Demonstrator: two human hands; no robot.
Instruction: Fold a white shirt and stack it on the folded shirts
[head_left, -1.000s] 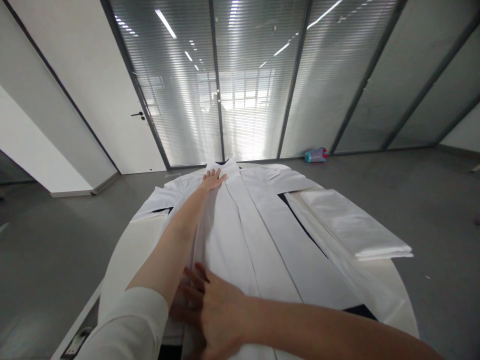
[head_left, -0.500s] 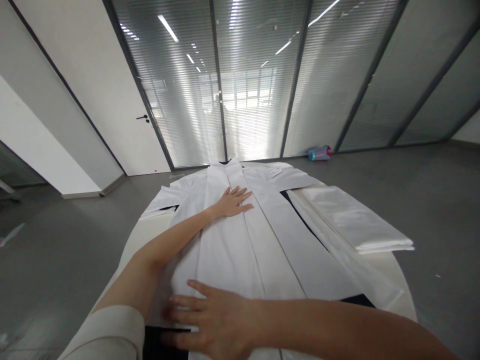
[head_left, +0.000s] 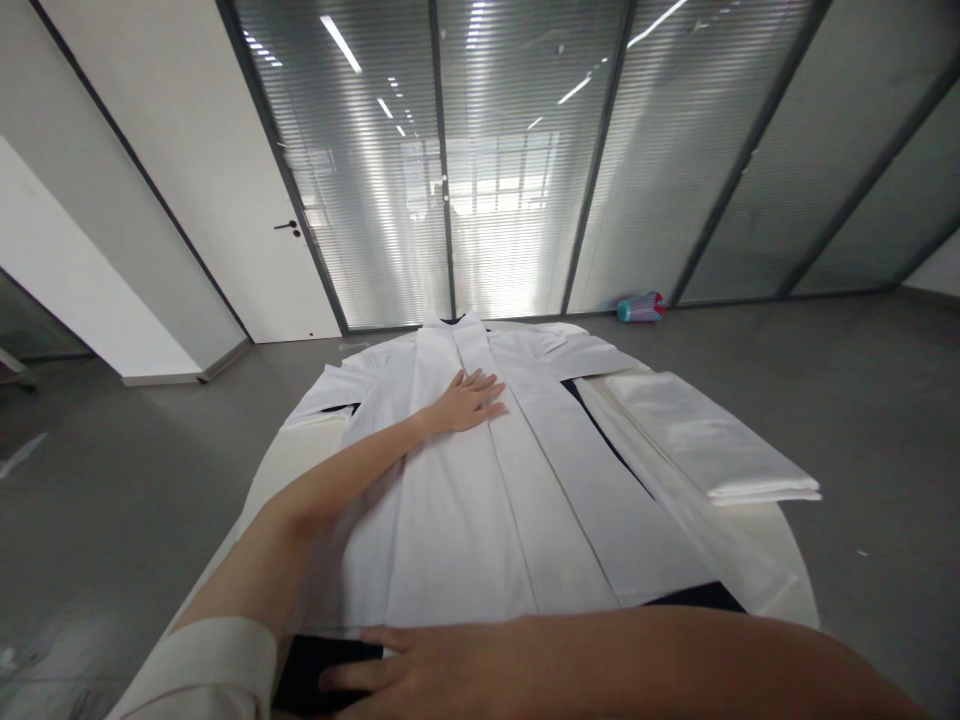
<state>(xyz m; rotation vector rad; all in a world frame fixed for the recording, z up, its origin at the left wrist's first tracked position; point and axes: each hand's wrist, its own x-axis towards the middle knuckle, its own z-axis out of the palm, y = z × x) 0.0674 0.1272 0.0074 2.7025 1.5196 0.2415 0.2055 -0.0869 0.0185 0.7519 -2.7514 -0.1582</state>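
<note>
A white garment (head_left: pixel 457 520) with wide sleeves and a front band lies spread flat on a pale round table (head_left: pixel 281 455), its collar at the far edge. My left hand (head_left: pixel 466 402) rests flat on the middle of its front, fingers spread. At the bottom of the view, my right hand (head_left: pixel 405 675) reaches across to the left by the garment's near edge. Its fingers are stretched out and apart, and its lower part is cut off by the frame. Dark cloth (head_left: pixel 330 660) shows below the garment near this hand.
Folded white cloth (head_left: pixel 720 440) lies on the table's right side, slightly over the edge. A blue and red patterned object (head_left: pixel 640 307) is on the floor by the glass partition (head_left: pixel 510 250). A white door (head_left: pixel 292 280) stands at the back left.
My right hand has moved down toward the bottom edge of the view, at the garment's near end. My left hand has stayed on the garment's front.
</note>
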